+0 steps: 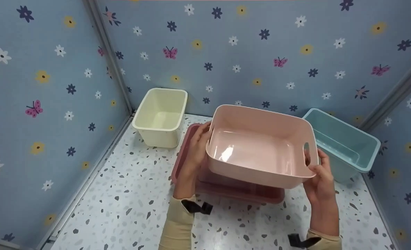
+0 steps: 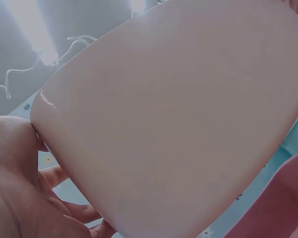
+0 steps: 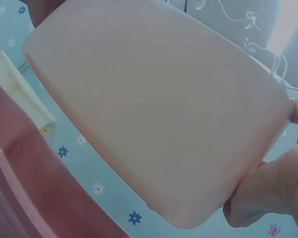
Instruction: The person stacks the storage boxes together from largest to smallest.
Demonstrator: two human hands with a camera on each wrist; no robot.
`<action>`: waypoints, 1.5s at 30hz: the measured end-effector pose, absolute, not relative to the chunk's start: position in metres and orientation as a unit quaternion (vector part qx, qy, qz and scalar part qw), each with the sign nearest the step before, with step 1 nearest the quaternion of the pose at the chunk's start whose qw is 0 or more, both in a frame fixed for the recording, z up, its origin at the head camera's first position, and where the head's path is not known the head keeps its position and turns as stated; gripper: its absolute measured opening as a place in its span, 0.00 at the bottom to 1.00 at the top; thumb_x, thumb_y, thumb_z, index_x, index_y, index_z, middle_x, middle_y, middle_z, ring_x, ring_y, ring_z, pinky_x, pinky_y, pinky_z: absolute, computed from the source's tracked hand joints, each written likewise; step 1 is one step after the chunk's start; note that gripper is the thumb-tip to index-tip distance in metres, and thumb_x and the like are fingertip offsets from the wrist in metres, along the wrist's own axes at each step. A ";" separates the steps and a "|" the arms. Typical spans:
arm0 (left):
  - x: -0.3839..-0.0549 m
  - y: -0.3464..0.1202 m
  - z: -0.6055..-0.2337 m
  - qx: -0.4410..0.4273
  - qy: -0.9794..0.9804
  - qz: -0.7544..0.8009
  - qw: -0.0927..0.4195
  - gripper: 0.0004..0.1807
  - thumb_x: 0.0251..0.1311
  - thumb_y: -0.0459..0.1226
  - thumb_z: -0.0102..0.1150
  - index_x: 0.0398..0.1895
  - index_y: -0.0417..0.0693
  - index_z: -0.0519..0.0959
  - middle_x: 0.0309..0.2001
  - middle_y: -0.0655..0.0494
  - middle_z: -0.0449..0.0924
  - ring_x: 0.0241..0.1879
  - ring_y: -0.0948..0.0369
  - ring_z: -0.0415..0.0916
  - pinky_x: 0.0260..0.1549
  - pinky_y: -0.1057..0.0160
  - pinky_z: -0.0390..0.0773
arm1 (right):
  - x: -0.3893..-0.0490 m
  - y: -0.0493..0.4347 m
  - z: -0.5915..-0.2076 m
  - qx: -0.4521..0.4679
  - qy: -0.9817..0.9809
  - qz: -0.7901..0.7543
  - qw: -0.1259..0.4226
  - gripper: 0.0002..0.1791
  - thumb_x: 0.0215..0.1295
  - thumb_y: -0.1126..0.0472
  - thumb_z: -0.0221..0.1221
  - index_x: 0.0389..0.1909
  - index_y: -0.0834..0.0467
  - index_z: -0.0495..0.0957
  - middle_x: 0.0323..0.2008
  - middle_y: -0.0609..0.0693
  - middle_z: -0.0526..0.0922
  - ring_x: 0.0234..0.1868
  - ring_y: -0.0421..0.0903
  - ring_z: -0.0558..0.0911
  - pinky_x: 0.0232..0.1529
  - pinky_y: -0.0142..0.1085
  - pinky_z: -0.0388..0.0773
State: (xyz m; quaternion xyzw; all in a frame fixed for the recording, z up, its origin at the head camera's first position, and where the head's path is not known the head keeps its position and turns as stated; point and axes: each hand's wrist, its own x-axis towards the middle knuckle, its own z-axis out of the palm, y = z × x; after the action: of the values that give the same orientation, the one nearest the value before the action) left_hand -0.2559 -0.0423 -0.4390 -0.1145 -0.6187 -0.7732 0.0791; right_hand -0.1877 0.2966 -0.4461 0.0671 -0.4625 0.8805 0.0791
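A light pink plastic bin (image 1: 257, 147) is held tilted in the air, its hollow inside facing the head view. My left hand (image 1: 198, 149) grips its left end, with fingers at the handle side. At the other end my right hand (image 1: 320, 182) grips the bin by its oval handle cutout, thumb on the outside near the rim. Both wrist views show the smooth underside of the pink bin (image 2: 174, 114). Below it a larger dusty-rose bin (image 1: 240, 194) stands on the speckled table, partly hidden by the held one.
A cream bin (image 1: 160, 135) stands at the back left of the speckled table (image 1: 122, 194). On the right stands a teal bin (image 1: 344, 146), partly behind the held bin and my right hand. Flower-patterned walls (image 1: 219, 52) enclose the table at the back and both sides.
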 end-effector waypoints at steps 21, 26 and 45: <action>-0.267 -0.098 -0.434 -0.070 -0.648 -0.757 0.047 0.26 0.67 0.33 0.35 0.67 0.40 0.65 0.64 0.37 0.68 0.59 0.39 0.67 0.57 0.40 0.65 | -0.216 0.273 -0.424 0.070 -0.579 0.808 -0.091 0.34 0.72 0.69 0.32 0.77 0.59 0.36 0.73 0.63 0.43 0.70 0.62 0.49 0.69 0.53 0.46; -0.272 -0.105 -0.426 -0.063 -0.655 -0.753 -0.006 0.29 0.66 0.32 0.32 0.71 0.37 0.60 0.65 0.34 0.64 0.60 0.39 0.65 0.59 0.41 0.64 | -0.224 0.271 -0.422 0.034 -0.602 0.791 -0.105 0.35 0.71 0.70 0.35 0.77 0.58 0.39 0.71 0.63 0.47 0.66 0.60 0.56 0.67 0.50 0.55; -0.315 -0.111 -0.446 0.005 -0.667 -0.736 -0.115 0.23 0.76 0.40 0.38 0.68 0.39 0.64 0.60 0.30 0.67 0.56 0.40 0.68 0.54 0.43 0.69 | -0.255 0.267 -0.431 -0.052 -0.643 0.748 -0.158 0.38 0.66 0.72 0.40 0.76 0.57 0.42 0.60 0.60 0.57 0.59 0.58 0.61 0.61 0.53 0.60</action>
State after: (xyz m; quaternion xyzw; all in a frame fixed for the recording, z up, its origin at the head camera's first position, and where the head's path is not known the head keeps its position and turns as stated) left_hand -0.3147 -0.1113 -0.4462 0.0052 -0.6675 -0.7356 -0.1153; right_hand -0.2552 0.2670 -0.4309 -0.0518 -0.6429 0.7476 -0.1584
